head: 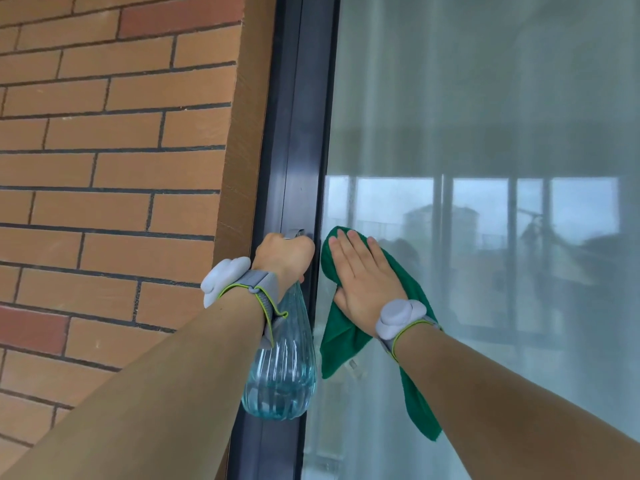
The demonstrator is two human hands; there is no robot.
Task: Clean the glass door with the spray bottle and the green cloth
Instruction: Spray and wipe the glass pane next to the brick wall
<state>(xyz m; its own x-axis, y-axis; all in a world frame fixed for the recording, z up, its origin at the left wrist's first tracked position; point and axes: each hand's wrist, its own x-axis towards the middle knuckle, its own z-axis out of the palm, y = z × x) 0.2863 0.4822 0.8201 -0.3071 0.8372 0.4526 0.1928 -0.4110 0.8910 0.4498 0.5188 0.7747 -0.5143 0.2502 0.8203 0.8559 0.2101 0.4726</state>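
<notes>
Head view. Spray bottle (280,372): clear ribbed plastic, teardrop-shaped, tinted blue, partly filled with liquid. Its long axis is held nearly upright, the rounded base down and the grey spray head (293,233) at the top; the nozzle seems to be aimed at the door, though most of the head is hidden by the fingers. The neck is gripped by the left hand (282,256), fingers curled tight around it, in front of the dark door frame (298,150).

Green cloth (341,327): soft, napped fabric, crumpled, pressed flat to the glass door (485,133) just right of the frame by the right hand (363,275), fingers straight and spread slightly. Two loose ends are left hanging below the wrist, the longer one pointing down and to the right.

Glass: smooth, reflective, with a pale curtain behind it.

Grey wrist bands with green edging are worn on both wrists (242,285).

Brick wall (104,150): orange-brown, rough, dark joints, left of the frame.
</notes>
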